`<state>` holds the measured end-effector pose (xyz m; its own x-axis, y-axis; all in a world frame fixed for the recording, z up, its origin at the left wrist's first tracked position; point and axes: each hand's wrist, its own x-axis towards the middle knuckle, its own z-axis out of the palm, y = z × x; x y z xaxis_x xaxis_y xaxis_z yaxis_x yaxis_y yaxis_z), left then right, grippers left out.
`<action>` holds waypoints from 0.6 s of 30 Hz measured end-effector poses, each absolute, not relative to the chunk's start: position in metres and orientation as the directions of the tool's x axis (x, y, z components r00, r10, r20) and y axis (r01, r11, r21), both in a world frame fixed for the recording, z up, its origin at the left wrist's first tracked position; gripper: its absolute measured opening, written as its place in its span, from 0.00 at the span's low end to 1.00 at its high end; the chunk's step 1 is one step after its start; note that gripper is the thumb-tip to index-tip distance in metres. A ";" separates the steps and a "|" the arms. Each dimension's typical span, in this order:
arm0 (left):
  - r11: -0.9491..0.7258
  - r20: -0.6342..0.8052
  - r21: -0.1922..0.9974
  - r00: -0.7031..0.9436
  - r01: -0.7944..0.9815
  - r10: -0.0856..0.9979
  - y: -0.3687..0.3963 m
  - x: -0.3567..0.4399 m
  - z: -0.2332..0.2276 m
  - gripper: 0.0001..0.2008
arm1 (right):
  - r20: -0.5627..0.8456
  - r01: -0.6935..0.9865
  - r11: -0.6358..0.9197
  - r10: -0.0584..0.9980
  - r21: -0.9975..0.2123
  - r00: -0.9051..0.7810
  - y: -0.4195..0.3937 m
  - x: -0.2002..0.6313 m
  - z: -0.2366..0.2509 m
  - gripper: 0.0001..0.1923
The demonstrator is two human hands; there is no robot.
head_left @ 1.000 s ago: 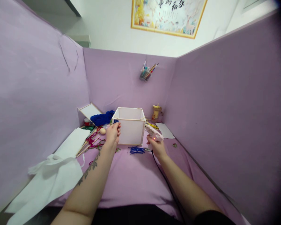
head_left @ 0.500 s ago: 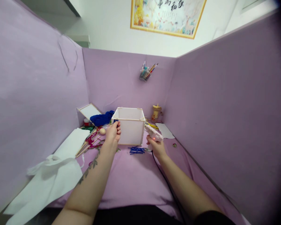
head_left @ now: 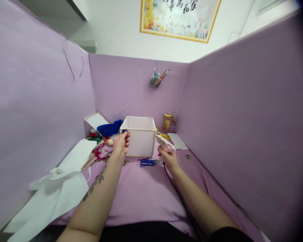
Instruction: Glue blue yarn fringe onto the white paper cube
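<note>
A white open-topped box (head_left: 141,143) with thin wooden sticks along its edges stands in front of me. My left hand (head_left: 120,143) is closed at its left front corner, fingers pinched on a small blue piece (head_left: 125,131), probably yarn; the fingers partly hide it. My right hand (head_left: 168,158) is wrapped round a hot glue gun (head_left: 167,145) with a red light on. The gun's nozzle points toward the box's right front edge; whether they touch I cannot tell. Short cut strands of blue yarn (head_left: 147,162) lie before the box.
On the left lie a blue yarn bundle (head_left: 110,128), magenta yarn (head_left: 99,153), sticks, a round beige ball (head_left: 110,142) and white cloth (head_left: 63,185). A cup (head_left: 168,121) stands back right, near a white sheet (head_left: 177,140). The glue gun's black cord (head_left: 178,192) runs toward me. Purple panels enclose three sides.
Almost nothing differs. My view has shifted very slightly; both hands keep their places beside the box, with the same grips.
</note>
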<state>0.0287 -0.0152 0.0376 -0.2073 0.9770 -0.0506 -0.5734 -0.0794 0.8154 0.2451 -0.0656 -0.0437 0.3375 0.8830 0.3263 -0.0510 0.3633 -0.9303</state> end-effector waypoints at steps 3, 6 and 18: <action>-0.086 -0.049 0.835 -0.229 -0.544 0.972 -0.013 0.030 0.038 0.07 | 0.331 -0.042 0.365 0.882 -0.930 0.337 -0.066 0.245 -0.043 0.14; -0.089 -0.052 0.843 -0.245 -0.531 0.968 -0.011 0.032 0.040 0.08 | 0.334 -0.039 0.367 0.880 -0.929 0.338 -0.067 0.244 -0.041 0.13; 0.021 -0.150 0.820 -0.179 -0.572 0.972 -0.029 0.026 0.040 0.17 | 0.323 -0.055 0.362 0.882 -0.931 0.343 -0.067 0.243 -0.041 0.13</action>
<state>0.0265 -0.0287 0.0396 -0.1793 0.9723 -0.1498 -0.5725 0.0207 0.8197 0.2430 -0.0672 -0.0412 0.3432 0.8821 0.3226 -0.0549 0.3617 -0.9307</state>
